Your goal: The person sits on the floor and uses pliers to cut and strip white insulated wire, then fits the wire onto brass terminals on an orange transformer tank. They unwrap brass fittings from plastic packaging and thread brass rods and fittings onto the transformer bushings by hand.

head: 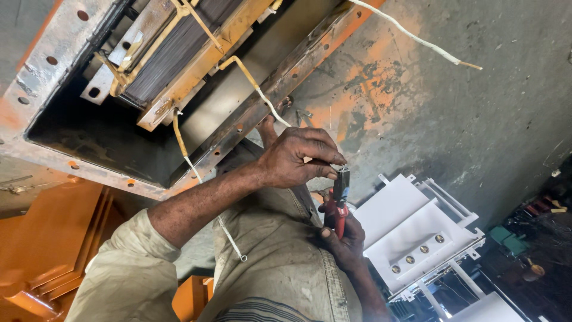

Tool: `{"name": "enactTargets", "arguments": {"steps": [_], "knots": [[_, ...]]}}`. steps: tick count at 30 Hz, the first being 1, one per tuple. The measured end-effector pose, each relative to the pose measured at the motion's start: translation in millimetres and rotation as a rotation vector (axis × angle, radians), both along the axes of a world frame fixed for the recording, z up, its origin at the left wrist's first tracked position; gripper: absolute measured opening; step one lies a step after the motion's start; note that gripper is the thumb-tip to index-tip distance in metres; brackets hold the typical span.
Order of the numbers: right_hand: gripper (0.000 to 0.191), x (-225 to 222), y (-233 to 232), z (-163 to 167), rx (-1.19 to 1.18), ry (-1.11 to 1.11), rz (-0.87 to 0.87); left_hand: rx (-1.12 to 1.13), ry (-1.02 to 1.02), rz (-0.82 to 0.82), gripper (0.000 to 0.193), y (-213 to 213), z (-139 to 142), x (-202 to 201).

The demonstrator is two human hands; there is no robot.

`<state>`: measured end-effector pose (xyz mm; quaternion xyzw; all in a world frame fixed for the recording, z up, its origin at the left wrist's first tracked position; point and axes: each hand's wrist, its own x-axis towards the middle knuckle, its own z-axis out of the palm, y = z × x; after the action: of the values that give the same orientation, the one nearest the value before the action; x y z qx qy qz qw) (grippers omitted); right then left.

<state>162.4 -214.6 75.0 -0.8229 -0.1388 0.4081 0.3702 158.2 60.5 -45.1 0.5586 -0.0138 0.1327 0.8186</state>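
Pliers [340, 203] in right hand [342, 238] grip

pliers [340, 203] between hands, tank [250, 113] left

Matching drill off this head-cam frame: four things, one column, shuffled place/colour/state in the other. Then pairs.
1. pliers
2. left hand
3. metal box frame
4. white panel

A. lies on the floor right of the hands, row of four bolts
B. red handles, gripped in the right hand
C. open, wound core inside, holes along its rim
D. fingers pinched at the tool's jaws

Pairs: 1-B, 2-D, 3-C, 4-A
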Motion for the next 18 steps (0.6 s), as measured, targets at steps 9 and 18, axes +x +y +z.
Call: {"name": "enactTargets", "arguments": {"steps": [9,18], "knots": [[0.056,6,-2,18,0.011,0.253,-0.132,0.060,0.012,-0.062,0.029,2,-2,3],[0.052,53,-34,36,0.040,0.636,-0.137,0.072,-0.049,-0.055,0.026,3,-7,-2]]}}
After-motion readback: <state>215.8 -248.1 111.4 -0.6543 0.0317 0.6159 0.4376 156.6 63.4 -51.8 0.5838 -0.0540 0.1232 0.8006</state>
